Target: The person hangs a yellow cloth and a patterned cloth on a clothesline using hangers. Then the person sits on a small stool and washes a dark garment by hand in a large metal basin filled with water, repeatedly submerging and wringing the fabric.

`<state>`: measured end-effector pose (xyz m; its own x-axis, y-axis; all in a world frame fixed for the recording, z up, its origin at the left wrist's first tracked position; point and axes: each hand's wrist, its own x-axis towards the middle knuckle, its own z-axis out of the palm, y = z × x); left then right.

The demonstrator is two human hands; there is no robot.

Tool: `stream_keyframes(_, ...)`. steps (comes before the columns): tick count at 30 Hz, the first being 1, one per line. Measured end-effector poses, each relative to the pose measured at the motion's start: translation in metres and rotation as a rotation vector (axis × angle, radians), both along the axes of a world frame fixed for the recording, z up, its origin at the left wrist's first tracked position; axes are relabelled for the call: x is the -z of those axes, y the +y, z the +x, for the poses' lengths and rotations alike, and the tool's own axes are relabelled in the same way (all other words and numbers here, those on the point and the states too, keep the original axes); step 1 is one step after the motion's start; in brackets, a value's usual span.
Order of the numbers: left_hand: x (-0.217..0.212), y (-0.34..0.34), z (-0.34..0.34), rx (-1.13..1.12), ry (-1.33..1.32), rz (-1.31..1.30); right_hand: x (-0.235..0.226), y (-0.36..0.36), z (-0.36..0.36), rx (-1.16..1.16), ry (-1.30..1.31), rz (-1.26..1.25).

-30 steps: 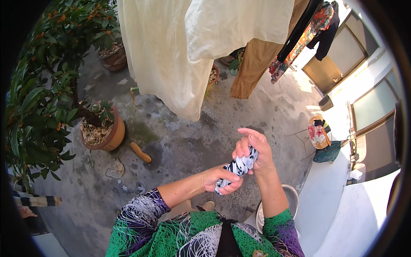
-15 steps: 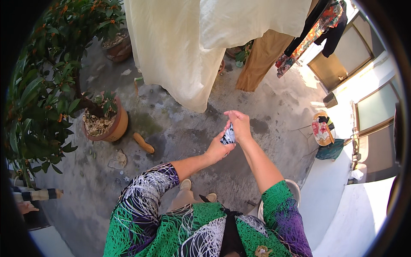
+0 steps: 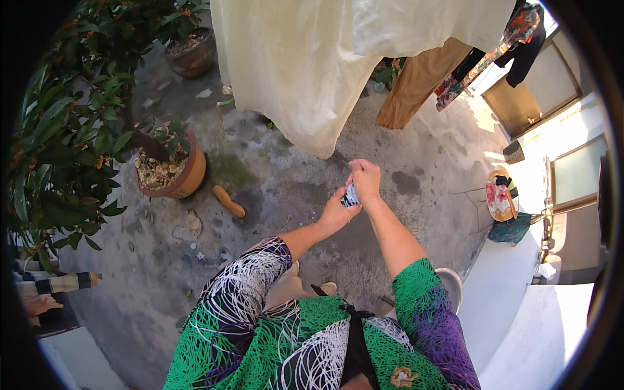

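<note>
Out in front of me, both hands close round a bunched black-and-white patterned cloth [image 3: 351,195]. My left hand [image 3: 336,214] grips its lower end. My right hand [image 3: 366,180] is a fist round the upper end, a little higher and farther right. Only a short stretch of the cloth shows between them; the rest is hidden in the fingers. Just beyond my hands hangs a large cream sheet [image 3: 286,78], its lowest corner close to my right fist but apart from it.
Brown trousers [image 3: 416,84] and dark and flowered clothes hang beyond. At left stand a potted tree [image 3: 193,175] and another pot [image 3: 195,57]. A long tan gourd-like thing [image 3: 229,202] lies on the concrete. A pale basin [image 3: 453,286] is by my right elbow; a cushioned seat [image 3: 499,198] stands right.
The view has shifted, so the surroundings sit farther right. Both hands keep hold of the cloth, now nearer the sheet's low corner in the picture.
</note>
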<state>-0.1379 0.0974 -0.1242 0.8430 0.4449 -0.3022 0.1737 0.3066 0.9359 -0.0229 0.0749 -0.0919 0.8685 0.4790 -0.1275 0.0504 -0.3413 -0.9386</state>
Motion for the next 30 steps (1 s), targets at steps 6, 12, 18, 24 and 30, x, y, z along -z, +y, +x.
stream_keyframes(6,0.01,-0.012,0.005,-0.087,-0.042,0.278,-0.005,-0.007,0.008,0.092,0.005,-0.003)
stream_keyframes(12,-0.016,0.008,-0.013,-0.083,-0.184,0.716,-0.047,-0.024,-0.005,-0.015,0.208,0.157)
stream_keyframes(18,-0.077,0.035,-0.058,0.674,-0.095,-0.804,-0.11,-0.072,0.003,-0.658,0.36,0.187)
stream_keyframes(24,-0.064,-0.008,-0.068,0.907,-0.482,-1.273,-0.115,-0.068,-0.04,-0.994,0.707,0.88)
stream_keyframes(30,-0.088,0.007,-0.077,0.507,-0.137,-0.774,-0.119,-0.055,-0.066,-0.283,0.608,0.586)
